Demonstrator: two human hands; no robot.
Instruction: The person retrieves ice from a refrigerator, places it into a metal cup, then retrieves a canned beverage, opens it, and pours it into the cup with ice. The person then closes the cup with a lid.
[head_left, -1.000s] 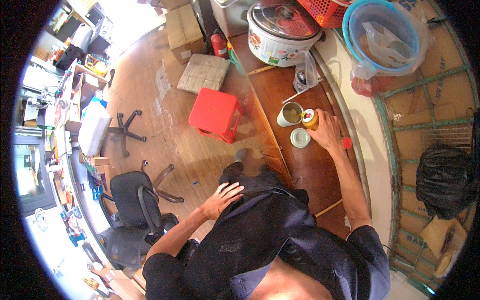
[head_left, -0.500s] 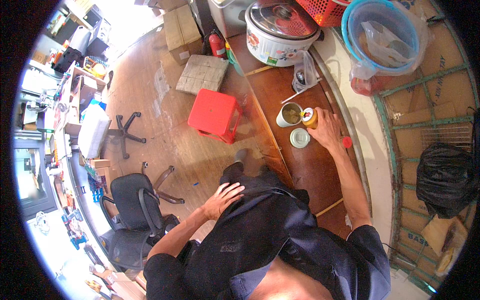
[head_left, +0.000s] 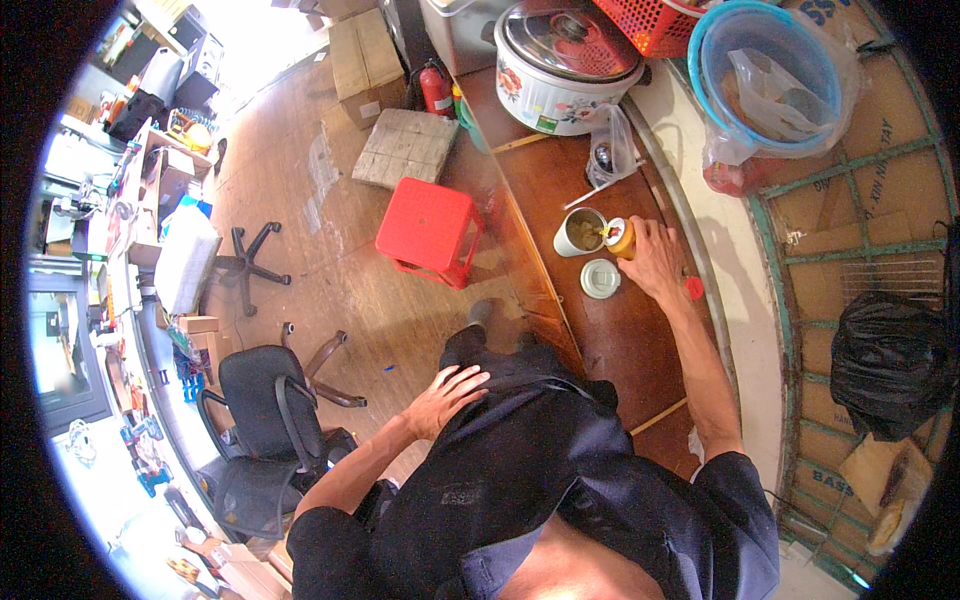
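My right hand (head_left: 655,258) is wrapped round a yellow drink can (head_left: 622,238), tilted with its top toward a white tumbler (head_left: 570,238). Yellow liquid shows at the can's opening, beside the tumbler's rim. Inside the tumbler is a yellowish-brown content that I cannot make out clearly. Just nearer to me, a pale round lid (head_left: 600,279) lies on the brown wooden surface (head_left: 625,340). My left hand (head_left: 447,400) lies flat on my dark-clothed thigh, fingers stretched out and holding nothing.
A flowered white pot (head_left: 560,100) with a glass lid stands beyond the tumbler, near a clear plastic bag (head_left: 610,150). A red lid (head_left: 693,288) sits right of my wrist. On the floor are a red stool (head_left: 425,220) and a black office chair (head_left: 265,400).
Almost nothing differs. The can stays tilted at the tumbler in my right hand, and my left hand has not moved. The view has shifted very slightly.
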